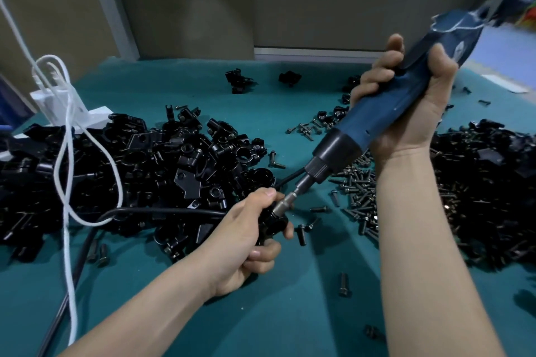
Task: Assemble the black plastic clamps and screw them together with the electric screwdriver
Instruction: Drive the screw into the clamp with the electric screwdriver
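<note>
1. Fingers (262, 255) of the left hand (243, 240) are curled tight round one black plastic clamp (272, 224), thumb pressed on its top. I read the clamp as a glossy, blocky piece with rounded edges, held just above the near middle of the table.
2. The right hand (406, 104) is wrapped fully round the electric screwdriver (377, 113), fingers clamped on its barrel. The tool has a matte blue cylindrical body, a smooth black collar, a ribbed chuck and a bright metal bit.
3. The screwdriver slants down from far right to near left, and its metal tip meets the clamp in the left hand.
4. The table (290, 313) is covered in a flat teal cloth that looks felt-like.
5. On the left I see a large heap of clamp parts (145, 168), shiny black, angular with round bores. A second dark heap (493, 182) lies on the right.
6. Between the arms lies a pile of screws (359, 191), short, dark and round-headed, with loose ones scattered near it.
7. A thin white cord (68, 153) loops over the left heap, and a smooth black cable (162, 211) runs under the left hand.
</note>
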Motion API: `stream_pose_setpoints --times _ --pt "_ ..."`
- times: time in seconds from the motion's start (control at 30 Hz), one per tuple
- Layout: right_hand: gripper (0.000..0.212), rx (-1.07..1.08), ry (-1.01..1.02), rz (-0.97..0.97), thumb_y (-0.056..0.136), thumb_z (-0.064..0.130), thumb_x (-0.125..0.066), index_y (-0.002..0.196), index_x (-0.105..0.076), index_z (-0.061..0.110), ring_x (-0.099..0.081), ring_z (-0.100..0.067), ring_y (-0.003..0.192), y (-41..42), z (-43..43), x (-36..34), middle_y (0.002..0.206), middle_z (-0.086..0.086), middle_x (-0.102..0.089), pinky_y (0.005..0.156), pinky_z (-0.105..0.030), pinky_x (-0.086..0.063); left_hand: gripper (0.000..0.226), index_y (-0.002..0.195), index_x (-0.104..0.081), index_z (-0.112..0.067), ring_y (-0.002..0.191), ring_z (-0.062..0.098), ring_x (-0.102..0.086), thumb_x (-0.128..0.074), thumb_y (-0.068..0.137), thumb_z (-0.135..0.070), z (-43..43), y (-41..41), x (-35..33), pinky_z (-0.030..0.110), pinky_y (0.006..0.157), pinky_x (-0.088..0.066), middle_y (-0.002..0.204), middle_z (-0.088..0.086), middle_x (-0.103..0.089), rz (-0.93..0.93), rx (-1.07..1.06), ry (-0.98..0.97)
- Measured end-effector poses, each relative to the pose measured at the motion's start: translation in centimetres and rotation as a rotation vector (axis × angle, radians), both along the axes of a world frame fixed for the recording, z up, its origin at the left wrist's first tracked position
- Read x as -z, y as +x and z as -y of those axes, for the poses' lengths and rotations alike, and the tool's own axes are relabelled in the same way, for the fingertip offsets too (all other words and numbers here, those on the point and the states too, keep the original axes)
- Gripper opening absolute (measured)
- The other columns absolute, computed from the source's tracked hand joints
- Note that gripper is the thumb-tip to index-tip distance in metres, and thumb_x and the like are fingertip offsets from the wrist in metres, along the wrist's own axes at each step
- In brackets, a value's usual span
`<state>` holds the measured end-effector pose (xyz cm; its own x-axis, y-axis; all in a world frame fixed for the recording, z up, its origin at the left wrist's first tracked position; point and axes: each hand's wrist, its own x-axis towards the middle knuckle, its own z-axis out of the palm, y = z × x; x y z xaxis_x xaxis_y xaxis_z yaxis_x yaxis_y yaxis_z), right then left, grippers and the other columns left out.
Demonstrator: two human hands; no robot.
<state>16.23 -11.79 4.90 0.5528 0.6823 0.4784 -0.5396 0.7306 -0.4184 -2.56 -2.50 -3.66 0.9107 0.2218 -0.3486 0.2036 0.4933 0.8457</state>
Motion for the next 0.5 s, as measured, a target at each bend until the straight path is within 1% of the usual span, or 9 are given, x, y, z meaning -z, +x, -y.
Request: stream_pose_setpoints --times 0.1,0.17,0.23,0.3,0.37,0.43,0.47,0.5 --pt "0.049 -0.080 0.103 -0.089 0.054 0.002 -0.084 0.095 -0.056 0.001 -0.063 -0.022 0.053 -0.2 -0.4 -0.2 0.074 -0.011 -0.067 0.047 -0.026 -0.050 0.028 0.095 -0.052 -0.016 0.033 0.004 -0.021 -0.035 0.096 -0.038 -0.1 0.0 0.0 0.008 0.036 -0.018 0.063 0.002 -0.057 0.037 0.004 0.005" --pt "0.047 -0.079 0.097 -0.124 0.055 -0.001 -0.082 0.093 -0.055 0.002 -0.062 -0.023 0.052 -0.6 -0.5 -0.5 0.073 -0.010 -0.066 0.047 -0.026 -0.049 0.029 0.093 -0.053 -0.016 0.033 0.004 -0.021 -0.034 0.095 -0.038 -0.1 0.0 0.0 0.008 0.037 -0.018 0.063 0.002 -0.057 0.044 0.005 0.006" --pt "0.046 -0.089 0.111 -0.106 0.054 -0.002 -0.083 0.091 -0.055 0.004 -0.061 -0.022 0.050 -0.3 -0.6 -0.4 0.069 -0.009 -0.065 0.047 -0.026 -0.048 0.031 0.095 -0.054 -0.015 0.033 0.005 -0.021 -0.034 0.096 -0.039 0.0 0.0 0.2 0.008 0.037 -0.018 0.062 0.002 -0.057 0.039 -0.005 0.017" --pt "0.043 -0.083 0.079 -0.104 0.055 -0.001 -0.082 0.088 -0.054 0.004 -0.061 -0.022 0.049 -0.7 -0.5 -0.7 0.068 -0.008 -0.064 0.047 -0.026 -0.047 0.033 0.098 -0.055 -0.013 0.033 0.005 -0.021 -0.037 0.095 -0.041 0.0 0.0 0.4 0.009 0.037 -0.018 0.062 0.004 -0.056 0.042 -0.019 0.040" --pt "0.033 -0.063 0.060 -0.115 0.061 0.004 -0.075 0.086 -0.054 0.005 -0.060 -0.021 0.047 -0.7 -0.6 -0.9 0.066 -0.007 -0.063 0.046 -0.025 -0.047 0.042 0.101 -0.058 -0.013 0.033 0.005 -0.021 -0.044 0.086 -0.049 0.1 0.0 0.4 0.010 0.036 -0.018 0.063 0.005 -0.055 0.062 -0.031 0.056" --pt "0.019 0.009 -0.011 -0.162 0.071 0.018 -0.062 0.085 -0.053 0.009 -0.059 -0.016 0.046 -0.8 -0.4 -1.1 0.064 -0.003 -0.063 0.045 -0.022 -0.045 0.051 0.101 -0.064 -0.016 0.034 0.006 -0.021 -0.047 0.074 -0.056 0.1 0.1 0.2 0.010 0.037 -0.018 0.064 0.005 -0.055 0.085 -0.033 0.076" --pt "0.017 0.068 -0.029 -0.136 0.076 0.025 -0.053 0.085 -0.052 0.011 -0.058 -0.013 0.046 -0.8 -0.3 -1.3 0.063 0.000 -0.062 0.044 -0.021 -0.044 0.050 0.098 -0.067 -0.019 0.034 0.005 -0.021 -0.047 0.072 -0.057 0.0 0.1 0.0 0.010 0.037 -0.018 0.064 0.004 -0.054 0.096 -0.023 0.081" --pt "0.019 0.080 -0.029 -0.128 0.078 0.029 -0.046 0.086 -0.051 0.012 -0.057 -0.011 0.045 -0.5 -0.2 -1.3 0.063 0.001 -0.062 0.044 -0.020 -0.044 0.049 0.095 -0.070 -0.021 0.034 0.005 -0.021 -0.046 0.072 -0.058 -0.2 0.0 -0.2 0.010 0.036 -0.018 0.063 0.003 -0.054 0.102 0.005 0.079"
